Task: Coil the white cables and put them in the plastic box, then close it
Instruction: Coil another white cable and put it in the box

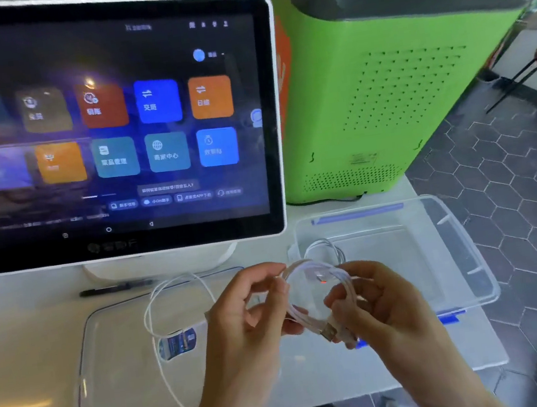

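Both hands hold one white cable coil [309, 286]: left hand [242, 323] pinching loop top, right hand [376, 305] gripping bundle near USB plug [329, 332], above open plastic box [464, 246].

touchscreen [106, 122] tiles read 交班, 日结, 商家中心, lid sticker [177, 343] illegible

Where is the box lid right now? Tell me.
The clear lid lies flat on the white table, left of the open plastic box and in front of the monitor, with loose white cable across it.
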